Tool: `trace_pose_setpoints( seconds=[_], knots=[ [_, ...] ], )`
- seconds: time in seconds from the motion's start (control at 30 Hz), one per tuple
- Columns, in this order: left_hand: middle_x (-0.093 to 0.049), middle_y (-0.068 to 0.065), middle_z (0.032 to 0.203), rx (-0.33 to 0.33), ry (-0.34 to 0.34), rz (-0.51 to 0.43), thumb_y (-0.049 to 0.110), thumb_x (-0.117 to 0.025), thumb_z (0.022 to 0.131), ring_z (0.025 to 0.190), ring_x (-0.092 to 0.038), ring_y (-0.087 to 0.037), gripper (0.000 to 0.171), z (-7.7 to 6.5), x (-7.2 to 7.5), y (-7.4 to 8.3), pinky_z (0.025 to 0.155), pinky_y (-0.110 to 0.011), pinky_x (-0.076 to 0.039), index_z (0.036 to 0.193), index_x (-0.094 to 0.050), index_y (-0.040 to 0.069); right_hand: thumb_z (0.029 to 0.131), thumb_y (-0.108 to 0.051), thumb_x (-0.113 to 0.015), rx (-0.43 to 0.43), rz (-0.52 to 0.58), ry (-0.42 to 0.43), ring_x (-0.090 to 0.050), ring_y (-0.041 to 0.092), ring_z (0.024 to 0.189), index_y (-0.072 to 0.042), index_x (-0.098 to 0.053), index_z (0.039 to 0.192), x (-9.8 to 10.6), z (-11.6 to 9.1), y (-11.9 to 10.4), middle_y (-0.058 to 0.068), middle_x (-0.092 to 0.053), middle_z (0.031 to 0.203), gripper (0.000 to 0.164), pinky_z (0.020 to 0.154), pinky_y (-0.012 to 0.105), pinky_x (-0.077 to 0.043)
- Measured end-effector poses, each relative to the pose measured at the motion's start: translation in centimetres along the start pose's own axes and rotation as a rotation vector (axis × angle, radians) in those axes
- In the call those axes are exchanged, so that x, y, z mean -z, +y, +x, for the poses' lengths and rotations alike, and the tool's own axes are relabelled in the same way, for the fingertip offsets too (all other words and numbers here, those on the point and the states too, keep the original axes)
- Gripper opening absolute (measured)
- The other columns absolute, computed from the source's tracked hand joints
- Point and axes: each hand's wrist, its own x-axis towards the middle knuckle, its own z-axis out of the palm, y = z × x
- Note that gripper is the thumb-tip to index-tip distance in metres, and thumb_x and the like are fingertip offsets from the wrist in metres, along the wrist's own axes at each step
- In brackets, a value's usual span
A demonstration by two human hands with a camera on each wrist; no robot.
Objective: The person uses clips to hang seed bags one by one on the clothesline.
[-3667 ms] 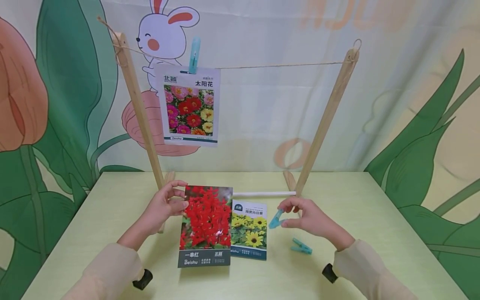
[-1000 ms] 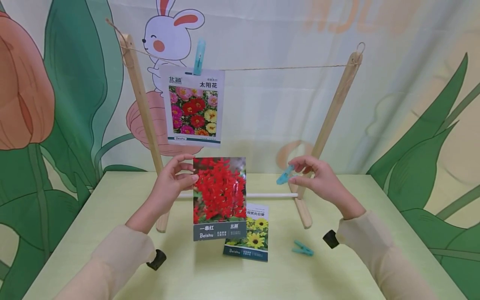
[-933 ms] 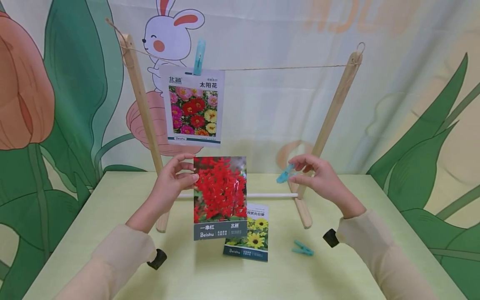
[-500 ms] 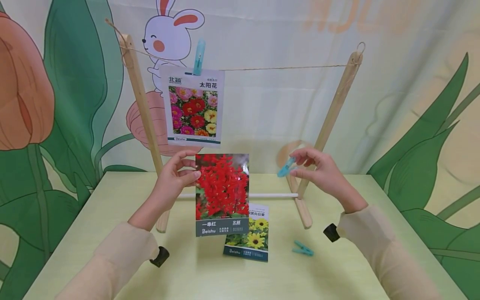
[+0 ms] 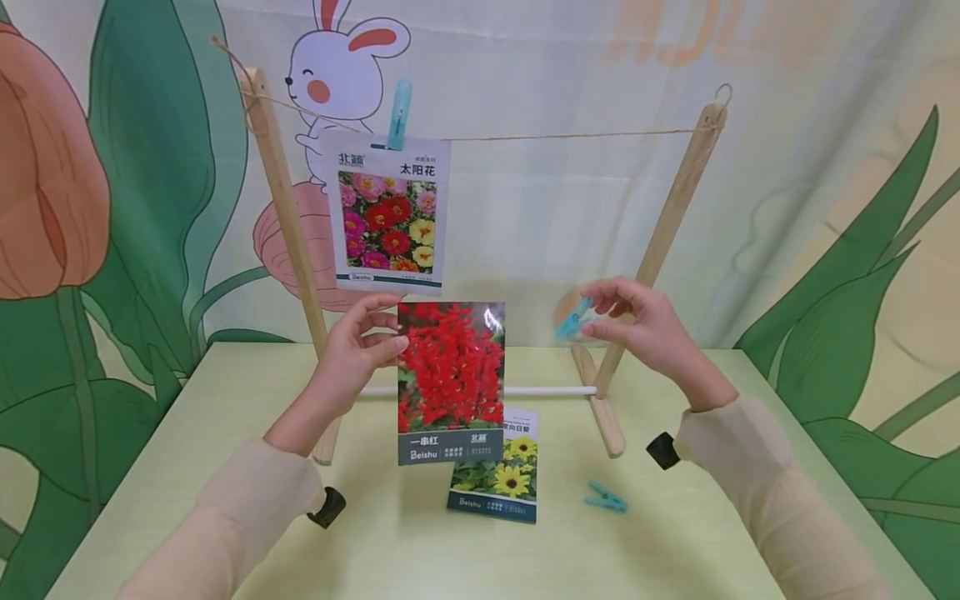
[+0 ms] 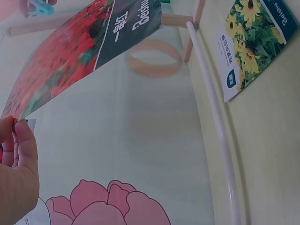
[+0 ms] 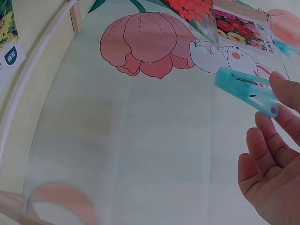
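Observation:
My left hand [image 5: 352, 354] pinches the left edge of a seed packet [image 5: 450, 375] printed with red flowers, holding it upright above the table. In the left wrist view the thumb and finger grip one corner of that packet [image 6: 70, 61]. My right hand [image 5: 637, 329] pinches a light blue clothespin [image 5: 574, 318] between thumb and fingers, to the right of the packet. The right wrist view shows this clothespin [image 7: 246, 91] by its handle end, with the other fingers loosely bent. Above both hands runs a thin string [image 5: 562, 136].
From the string hangs a white seed packet [image 5: 386, 221] under a blue clothespin [image 5: 399, 115]. Wooden posts [image 5: 667, 225] and a white rod [image 5: 551, 390] form the frame. A sunflower packet [image 5: 502, 483], partly covered in view, and another clothespin [image 5: 606, 497] lie on the table [image 5: 555, 558].
Both hands have risen from near the table, the left also shifting right with the red flower packet, the right carrying its clothespin upward. The hanging packet and the things on the table stay put.

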Motion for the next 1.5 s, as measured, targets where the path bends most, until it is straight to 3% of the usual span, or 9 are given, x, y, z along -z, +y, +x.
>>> trace_pose_setpoints(
  seconds=[0.3, 0.73, 1.0, 1.23, 1.4, 1.5],
  knots=[
    [-0.045, -0.002, 0.096, -0.022, 0.001, 0.009, 0.002, -0.054, 0.085, 0.075, -0.056, -0.008, 0.045, 0.4, -0.2, 0.3, 0.066, -0.023, -0.052, 0.126, -0.04, 0.009, 0.078, -0.009, -0.066, -0.006, -0.018, -0.013, -0.049, 0.01, 0.082, 0.0, -0.057, 0.105, 0.1, 0.8, -0.6, 0.009, -0.057, 0.092, 0.03, 0.073, 0.02, -0.041],
    [-0.047, 0.0, 0.095, -0.04, 0.02, 0.0, 0.003, -0.054, 0.085, 0.075, -0.055, -0.008, 0.044, 0.7, -0.5, 0.9, 0.067, -0.021, -0.052, 0.127, -0.039, 0.006, 0.077, -0.011, -0.067, 0.009, -0.024, -0.015, -0.048, 0.011, 0.082, -0.002, -0.058, 0.104, 0.6, 1.7, -1.3, 0.005, -0.058, 0.09, 0.031, 0.073, 0.019, -0.04],
    [-0.047, 0.001, 0.094, -0.051, 0.033, -0.014, 0.003, -0.055, 0.085, 0.074, -0.057, -0.007, 0.044, 1.0, -0.8, 1.2, 0.065, -0.022, -0.052, 0.126, -0.041, 0.009, 0.076, -0.009, -0.068, 0.03, -0.02, 0.004, -0.049, 0.015, 0.082, -0.001, -0.059, 0.103, 0.9, 2.1, -1.7, -0.012, -0.056, 0.084, 0.03, 0.072, 0.024, -0.041],
    [-0.048, 0.001, 0.092, -0.075, 0.042, -0.01, 0.004, -0.056, 0.084, 0.073, -0.057, -0.007, 0.042, 1.3, -1.0, 1.6, 0.066, -0.022, -0.052, 0.124, -0.042, 0.011, 0.077, -0.01, -0.067, 0.033, -0.033, 0.013, -0.049, 0.015, 0.082, -0.002, -0.059, 0.104, 1.2, 2.3, -2.2, -0.001, -0.057, 0.086, 0.029, 0.072, 0.022, -0.04],
    [-0.048, 0.002, 0.09, -0.084, 0.049, -0.008, 0.003, -0.056, 0.084, 0.072, -0.056, -0.007, 0.041, 1.5, -1.3, 1.9, 0.065, -0.022, -0.052, 0.122, -0.043, 0.01, 0.077, -0.012, -0.067, 0.027, -0.056, 0.014, -0.049, 0.017, 0.083, -0.002, -0.059, 0.105, 1.4, 2.6, -2.5, -0.008, -0.056, 0.085, 0.03, 0.073, 0.022, -0.04],
    [-0.048, 0.002, 0.089, -0.082, 0.054, -0.014, 0.002, -0.056, 0.084, 0.071, -0.056, -0.007, 0.041, 1.6, -1.5, 2.1, 0.064, -0.022, -0.052, 0.122, -0.043, 0.01, 0.077, -0.012, -0.067, 0.024, -0.07, 0.015, -0.049, 0.015, 0.083, -0.003, -0.059, 0.105, 1.5, 2.8, -2.6, -0.005, -0.056, 0.087, 0.03, 0.073, 0.022, -0.04]
  ],
)
